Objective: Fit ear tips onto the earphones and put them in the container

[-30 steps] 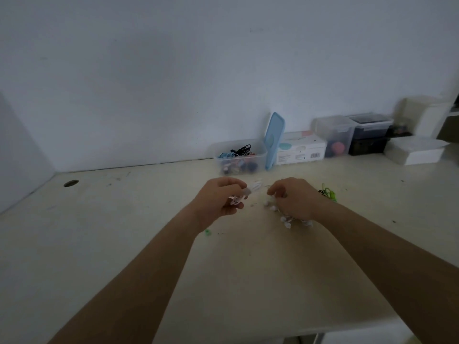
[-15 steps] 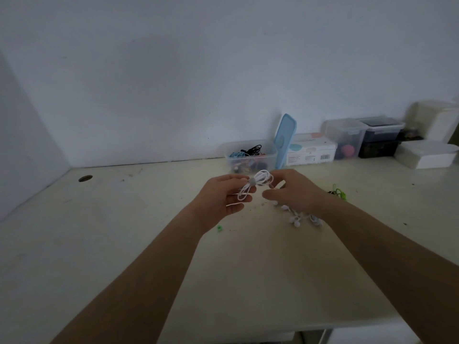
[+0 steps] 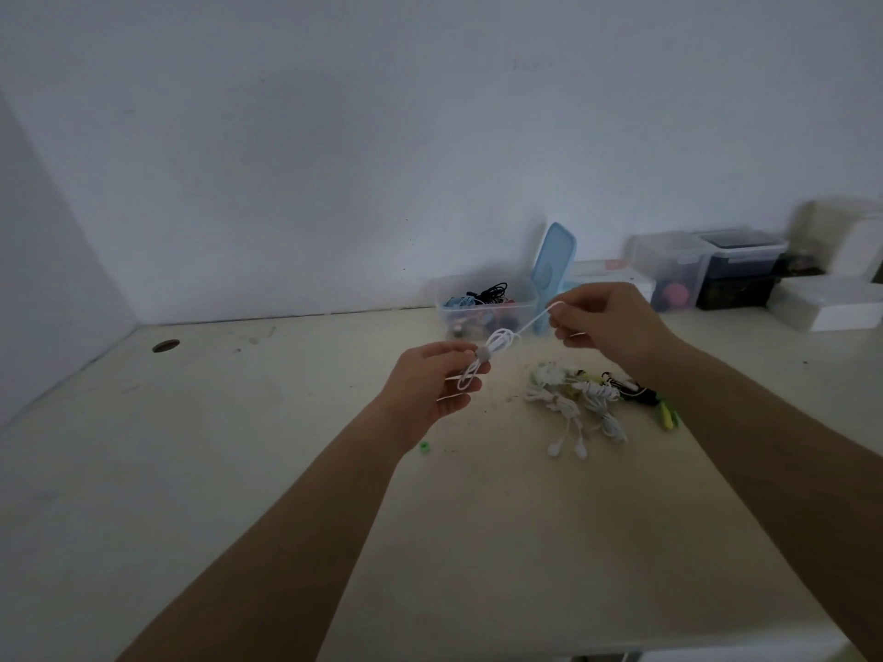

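Now: left hand above desk, fingers curled round bundled white earphone cable. Right hand pinches free strand of same cable, taut between hands. Earphone pile on desk beneath right wrist. Clear container open near wall, blue lid upright beside it. Green ear tip near left wrist.

A pale, scuffed table fills the lower frame and meets a plain white wall. A round hole sits in the table at left of centre. A blue lid stands on edge right of centre. Along the wall at the right edge are a clear lidded box with something pink inside, a dark box touching it, and blurred white boxes.
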The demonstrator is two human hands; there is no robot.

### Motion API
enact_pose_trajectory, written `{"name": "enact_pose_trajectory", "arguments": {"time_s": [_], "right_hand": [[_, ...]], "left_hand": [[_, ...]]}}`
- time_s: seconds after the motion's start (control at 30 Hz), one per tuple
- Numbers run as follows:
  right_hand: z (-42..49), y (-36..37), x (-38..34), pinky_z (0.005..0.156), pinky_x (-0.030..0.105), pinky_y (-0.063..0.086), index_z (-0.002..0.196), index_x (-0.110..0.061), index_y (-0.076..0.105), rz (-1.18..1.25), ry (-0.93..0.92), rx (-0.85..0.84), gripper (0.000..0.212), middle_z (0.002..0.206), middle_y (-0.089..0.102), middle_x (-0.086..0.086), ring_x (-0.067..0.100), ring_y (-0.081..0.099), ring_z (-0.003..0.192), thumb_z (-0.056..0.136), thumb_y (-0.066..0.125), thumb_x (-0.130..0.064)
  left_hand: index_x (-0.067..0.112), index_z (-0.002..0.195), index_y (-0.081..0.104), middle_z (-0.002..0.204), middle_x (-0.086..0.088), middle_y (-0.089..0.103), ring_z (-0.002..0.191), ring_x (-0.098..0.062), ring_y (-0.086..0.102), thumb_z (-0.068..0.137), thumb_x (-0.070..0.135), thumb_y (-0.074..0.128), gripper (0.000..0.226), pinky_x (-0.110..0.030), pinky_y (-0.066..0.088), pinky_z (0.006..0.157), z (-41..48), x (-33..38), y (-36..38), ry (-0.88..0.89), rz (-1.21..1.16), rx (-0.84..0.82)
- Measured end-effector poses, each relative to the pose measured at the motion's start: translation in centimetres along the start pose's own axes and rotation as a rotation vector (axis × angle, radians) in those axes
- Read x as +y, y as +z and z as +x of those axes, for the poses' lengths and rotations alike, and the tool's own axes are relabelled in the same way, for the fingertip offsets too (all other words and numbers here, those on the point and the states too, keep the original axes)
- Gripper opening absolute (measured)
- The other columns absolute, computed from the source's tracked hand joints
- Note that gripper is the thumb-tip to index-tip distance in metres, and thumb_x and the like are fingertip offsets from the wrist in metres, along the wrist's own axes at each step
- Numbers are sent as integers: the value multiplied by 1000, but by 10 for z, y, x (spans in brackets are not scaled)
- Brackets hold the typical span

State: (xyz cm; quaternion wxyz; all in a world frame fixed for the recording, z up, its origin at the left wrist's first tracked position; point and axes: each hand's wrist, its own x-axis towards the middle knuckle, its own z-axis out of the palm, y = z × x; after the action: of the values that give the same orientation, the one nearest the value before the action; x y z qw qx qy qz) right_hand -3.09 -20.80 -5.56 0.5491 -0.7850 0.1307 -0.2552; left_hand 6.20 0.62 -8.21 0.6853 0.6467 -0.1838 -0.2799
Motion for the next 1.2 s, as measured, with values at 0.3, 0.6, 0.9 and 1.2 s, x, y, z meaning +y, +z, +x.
{"name": "enact_pose_trajectory", "arguments": {"time_s": [0.3, 0.6, 0.9, 1.2], "right_hand": [[4, -9, 3, 63, 29, 48, 78, -16, 74, -348, -35, 44, 36, 72, 73, -1, 15, 59, 61, 95, 59, -44], [-8, -12, 16, 57, 27, 53, 92, -5, 68, -278, 142, 61, 23, 91, 72, 16, 21, 69, 68, 97, 61, -26], [-21, 23, -21, 58, 21, 46, 92, -3, 76, -94, 127, -121, 13, 64, 62, 12, 13, 50, 55, 85, 67, 3], [-24, 57, -20, 59, 18, 48, 91, 8, 73, -78, 195, -167, 17, 85, 68, 13, 13, 56, 70, 87, 63, -4]], "left_hand": [[7, 111, 69, 89, -7, 72, 66, -14, 60, 93, 5, 55, 22, -24, 47, 58, 4, 15, -9, 68, -289, 33], [10, 108, 70, 92, -5, 72, 74, -15, 59, 95, 11, 56, 19, -27, 45, 64, -17, 9, -32, 130, -73, 86], [24, 93, 73, 88, 7, 74, 84, -8, 69, 77, 29, 80, 18, -25, 56, 81, -32, -16, -15, 254, 774, -104], [29, 99, 75, 92, 15, 70, 80, 4, 62, 86, 27, 71, 14, 0, 40, 66, -32, -36, -15, 319, 1014, -154]]}}
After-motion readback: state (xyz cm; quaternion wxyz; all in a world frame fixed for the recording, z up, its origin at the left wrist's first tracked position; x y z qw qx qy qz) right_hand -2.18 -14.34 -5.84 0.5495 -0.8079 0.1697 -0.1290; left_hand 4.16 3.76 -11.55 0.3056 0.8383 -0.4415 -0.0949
